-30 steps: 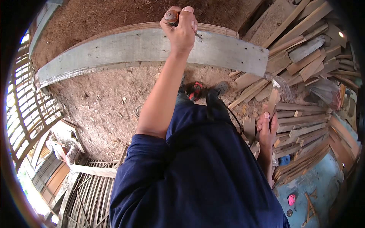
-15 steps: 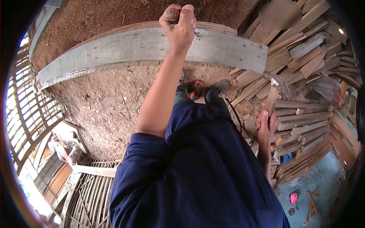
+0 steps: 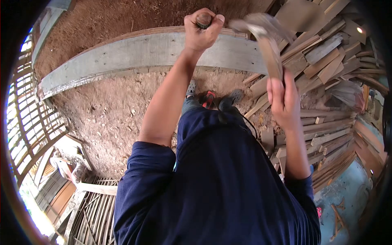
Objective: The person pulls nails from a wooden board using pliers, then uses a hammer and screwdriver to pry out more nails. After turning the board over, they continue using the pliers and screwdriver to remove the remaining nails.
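Bare dirt floor [image 3: 106, 106] lies open left of the legs, on the near side of the grey plank [image 3: 134, 51]. To the right, heaped wood offcuts [image 3: 326, 61] crowd the ground behind the raised hammer [image 3: 270, 51]; a slatted fence [image 3: 28, 114] closes the far left

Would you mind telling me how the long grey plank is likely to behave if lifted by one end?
The plank is long and looks thick, so it would probably feel heavy and stay stiff. Its broad, flat face suggests it would slide rather than roll. The weathered, rough-looking surface likely is not slippery.
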`<state>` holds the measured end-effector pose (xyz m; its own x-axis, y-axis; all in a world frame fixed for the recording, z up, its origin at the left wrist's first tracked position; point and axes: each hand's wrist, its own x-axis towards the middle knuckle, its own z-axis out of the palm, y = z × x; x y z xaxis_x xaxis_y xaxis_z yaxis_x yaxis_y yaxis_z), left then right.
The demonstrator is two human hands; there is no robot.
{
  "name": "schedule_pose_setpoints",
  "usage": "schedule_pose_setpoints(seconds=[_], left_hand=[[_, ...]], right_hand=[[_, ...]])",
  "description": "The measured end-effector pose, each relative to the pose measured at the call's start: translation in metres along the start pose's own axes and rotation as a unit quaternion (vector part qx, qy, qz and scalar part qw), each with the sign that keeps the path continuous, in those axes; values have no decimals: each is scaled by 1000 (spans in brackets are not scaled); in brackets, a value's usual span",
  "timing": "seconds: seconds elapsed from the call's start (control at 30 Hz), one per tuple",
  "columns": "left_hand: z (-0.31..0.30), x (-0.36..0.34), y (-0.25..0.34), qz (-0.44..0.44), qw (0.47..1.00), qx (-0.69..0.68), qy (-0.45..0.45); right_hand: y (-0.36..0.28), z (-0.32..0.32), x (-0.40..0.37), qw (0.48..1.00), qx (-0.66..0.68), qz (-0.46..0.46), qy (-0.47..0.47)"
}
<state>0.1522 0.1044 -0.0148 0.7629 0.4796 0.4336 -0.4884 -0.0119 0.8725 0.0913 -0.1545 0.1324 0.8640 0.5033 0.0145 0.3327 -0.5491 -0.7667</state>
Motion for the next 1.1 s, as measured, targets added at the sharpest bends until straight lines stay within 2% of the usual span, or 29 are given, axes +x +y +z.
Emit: schedule_pose_setpoints(seconds=[0.03,0.07,0.1,0.23,0.3,0.33,0.4,0.43,0.5,0.53,0.6,0.63,0.67,0.73,0.77,0.8,0.87,0.9,0.93,1.0,1.03,1.07,1.1], left_hand=[[-1,1,8,36,999,27,-23],[9,1,17,7,999,-43,-11],[8,-1,9,12,1000,-11,-21],[5,-1,11,9,998,54,-26],[7,-3,11,15,998,52,-20],[7,-4,9,16,998,54,-18],[5,-1,8,24,998,57,-13],[5,-1,11,26,998,52,-18],[4,2,12,31,998,49,-22],[5,5,10,37,998,49,-18],[5,1,11,-14,998,57,-9],[5,2,11,-3,998,68,-13],[5,0,12,-7,998,65,-15],[6,2,12,-2,998,53,-24],[8,2,8,3,999,37,-18],[7,4,19,-9,997,63,-35],[6,5,14,0,998,57,-31],[7,4,14,-4,999,34,-35],[7,4,15,-7,999,12,-38],[8,5,15,-13,998,24,-51],[9,3,14,-16,999,12,-44],[8,2,13,-20,999,0,-35],[5,5,13,-15,998,5,-56]], right_hand=[[-13,-2,18,1000,-1,-6,3],[-27,-4,35,997,-61,-53,-5],[-40,-10,47,987,-121,-101,-11],[-83,-42,70,984,-114,-133,5],[-96,-54,73,965,-7,-234,119],[-87,-52,71,964,-8,-239,117],[-53,-35,64,941,-148,-285,109],[-46,-29,64,939,-149,-291,109],[-41,-22,64,934,-305,-178,-53],[-47,-26,68,932,-308,-184,-52],[-69,-39,71,969,-135,-201,54],[-76,-44,75,965,-44,-226,127],[-72,-41,77,966,-47,-222,127],[-54,-30,79,963,-193,-186,25],[-35,-24,81,941,-302,-127,-90],[-40,-31,78,943,-301,-118,-82],[-65,-51,87,977,-185,-106,-27],[-79,-54,88,978,-128,-150,64],[-75,-51,90,979,-129,-144,63],[-56,-41,98,940,-89,-306,123],[-44,-30,93,934,-231,-272,32],[-37,-33,91,934,-229,-273,36],[-39,-35,89,954,-228,-191,-21]])
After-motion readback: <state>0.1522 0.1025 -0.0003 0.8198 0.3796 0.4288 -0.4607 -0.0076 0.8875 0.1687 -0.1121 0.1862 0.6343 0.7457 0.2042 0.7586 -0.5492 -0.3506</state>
